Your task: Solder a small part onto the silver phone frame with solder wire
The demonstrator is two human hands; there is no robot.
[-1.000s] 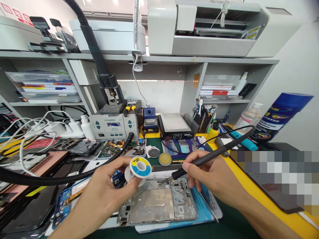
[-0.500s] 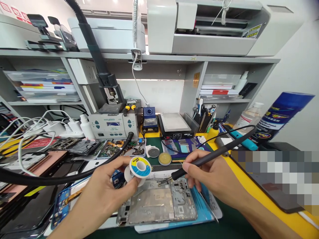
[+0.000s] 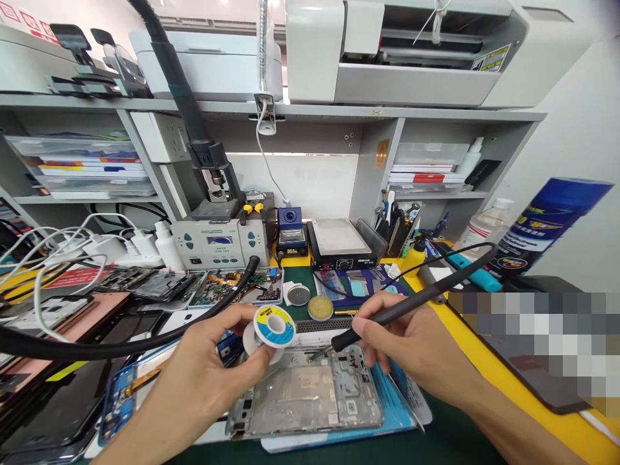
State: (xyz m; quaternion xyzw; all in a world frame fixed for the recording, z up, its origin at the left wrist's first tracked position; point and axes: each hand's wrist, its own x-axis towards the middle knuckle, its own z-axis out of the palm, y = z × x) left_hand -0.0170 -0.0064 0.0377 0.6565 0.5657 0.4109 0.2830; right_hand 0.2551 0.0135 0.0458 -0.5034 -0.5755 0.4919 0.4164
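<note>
Between thumb and fingers, my left hand [image 3: 213, 368] grips a spool of solder wire [image 3: 264, 329] with a yellow and blue label. It is held over the upper left part of a grey metal phone frame [image 3: 295, 394]. My right hand [image 3: 402, 342] holds a black soldering iron [image 3: 382, 318] like a pen. Its tip points down-left at the frame's upper edge; whether it touches is too small to tell. Tweezers [image 3: 405, 402] stick out beneath my right hand. Under the frame lies a blue and white sheet [image 3: 400, 387].
Left of the frame are phone parts, including a blue phone housing [image 3: 119, 400], crossed by a thick black hose [image 3: 145, 349]. Behind stand a round flux tin [image 3: 320, 308], a hot plate [image 3: 343, 242] and a rework station [image 3: 220, 242]. A blue spray can [image 3: 547, 223] leans at right.
Hardly anything differs. The spool and the iron's tip have shifted by only a few pixels, and both hands keep their holds.
</note>
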